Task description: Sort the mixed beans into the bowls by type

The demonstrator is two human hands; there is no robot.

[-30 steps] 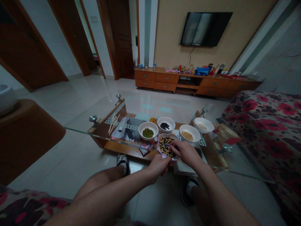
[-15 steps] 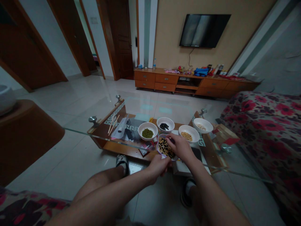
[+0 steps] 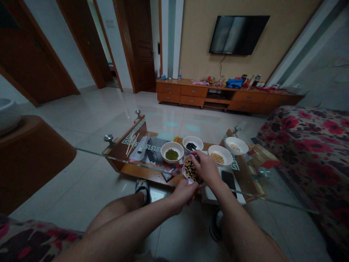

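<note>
My left hand [image 3: 185, 192] is closed on the near rim of a purple-edged bowl [image 3: 187, 177] at the table's front edge. Inside it lie mixed black and yellow beans [image 3: 192, 171]. Above that bowl is my right hand [image 3: 206, 168], thumb and fingers pinched together beside the bowl of black beans [image 3: 191, 146]. What the pinch holds, if anything, is too small to make out. Close by stand white bowls of green beans [image 3: 172, 154], yellow beans [image 3: 217, 158] and pale pieces [image 3: 234, 147].
A glass-topped table [image 3: 120, 125] carries the bowls. Chopsticks [image 3: 132, 144] lie to the left. A dark phone [image 3: 229, 182] is seen by my right wrist. A cardboard box [image 3: 259, 157] stands at the right, near a flowered sofa [image 3: 308, 134].
My right hand has risen a little from the mixed beans, its fingertips now nearer the black bean bowl. My left hand keeps its grip on the bowl's rim.
</note>
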